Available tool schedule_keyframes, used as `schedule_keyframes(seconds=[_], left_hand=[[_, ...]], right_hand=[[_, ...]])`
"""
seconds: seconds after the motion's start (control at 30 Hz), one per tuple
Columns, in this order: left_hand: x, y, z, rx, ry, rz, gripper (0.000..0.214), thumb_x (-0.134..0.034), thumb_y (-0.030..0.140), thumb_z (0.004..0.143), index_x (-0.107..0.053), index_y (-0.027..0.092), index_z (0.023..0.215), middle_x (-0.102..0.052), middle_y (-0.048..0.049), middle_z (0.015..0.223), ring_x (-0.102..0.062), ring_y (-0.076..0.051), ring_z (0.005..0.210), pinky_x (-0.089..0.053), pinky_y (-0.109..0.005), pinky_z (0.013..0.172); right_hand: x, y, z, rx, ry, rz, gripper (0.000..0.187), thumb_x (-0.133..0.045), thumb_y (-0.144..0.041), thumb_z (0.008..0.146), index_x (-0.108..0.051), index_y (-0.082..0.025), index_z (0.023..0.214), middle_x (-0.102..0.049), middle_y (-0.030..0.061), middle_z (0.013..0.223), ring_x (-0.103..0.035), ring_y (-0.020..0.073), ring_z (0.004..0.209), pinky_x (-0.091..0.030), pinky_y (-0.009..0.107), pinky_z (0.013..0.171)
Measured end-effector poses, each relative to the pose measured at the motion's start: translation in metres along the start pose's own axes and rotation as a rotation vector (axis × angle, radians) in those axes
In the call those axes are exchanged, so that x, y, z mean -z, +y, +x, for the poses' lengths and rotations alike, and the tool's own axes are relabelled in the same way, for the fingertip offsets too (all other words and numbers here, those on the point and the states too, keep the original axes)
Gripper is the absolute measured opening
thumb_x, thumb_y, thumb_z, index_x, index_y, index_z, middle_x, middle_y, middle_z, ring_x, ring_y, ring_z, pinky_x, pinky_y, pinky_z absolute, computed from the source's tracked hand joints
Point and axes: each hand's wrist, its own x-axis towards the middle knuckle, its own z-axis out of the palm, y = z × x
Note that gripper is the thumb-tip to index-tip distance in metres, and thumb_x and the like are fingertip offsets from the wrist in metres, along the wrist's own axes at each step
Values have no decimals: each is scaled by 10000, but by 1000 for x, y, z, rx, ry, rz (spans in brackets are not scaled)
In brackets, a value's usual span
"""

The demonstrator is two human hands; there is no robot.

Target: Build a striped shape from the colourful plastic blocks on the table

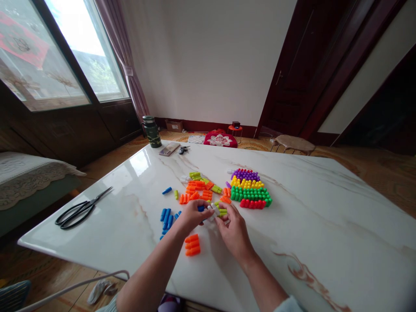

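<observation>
We are pinching white peg point(213, 209) between both hands, left hand point(191, 218) and right hand point(234, 233), fingers closing narrow on it just above counter point(325, 225); orange pegs point(192, 245) are lying just on our side of left fingers; blue pegs point(166, 216) are sitting beside left fingers; coloured peg block point(250, 190) is resting beyond right fingers; scissors point(81, 210) are lying well apart, outside left fingers.
</observation>
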Motion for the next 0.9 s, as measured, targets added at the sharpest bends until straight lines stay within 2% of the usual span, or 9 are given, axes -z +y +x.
schedule_keyframes(seconds=[0.17, 0.4, 0.7, 0.9], left_hand=[[-4, -9, 2, -11, -63, 88, 420, -797, 443, 575, -662, 135, 828, -559, 26, 599, -503, -95, 522, -433, -206, 446], [-3, -13, 3, -70, -117, 110, 379, -771, 422, 613, -672, 136, 841, -560, 22, 623, -480, -83, 519, -405, -197, 443], [-2, -17, 6, -105, -131, 103, 403, -764, 454, 628, -681, 147, 876, -540, 30, 621, -467, -82, 519, -389, -202, 459], [-2, -20, 5, -151, -97, 139, 318, -741, 428, 656, -705, 171, 839, -558, 20, 641, -484, -97, 560, -393, -203, 488]], right_hand=[[3, -1, -1, 26, -50, -139, 270, -563, -176, 808, -628, -216, 1067, -651, 57, 1042, -575, 120, 623, -528, 281, 643], [3, 3, -1, 7, -59, -200, 263, -604, -172, 776, -640, -219, 1032, -649, 42, 968, -597, 160, 707, -512, 289, 652], [6, -3, -1, -18, -69, -194, 181, -617, -204, 764, -644, -215, 943, -635, 20, 847, -585, 152, 653, -477, 259, 570], [6, -3, 0, -15, -80, -178, 153, -616, -221, 764, -652, -205, 911, -637, 23, 818, -574, 141, 621, -462, 245, 536]])
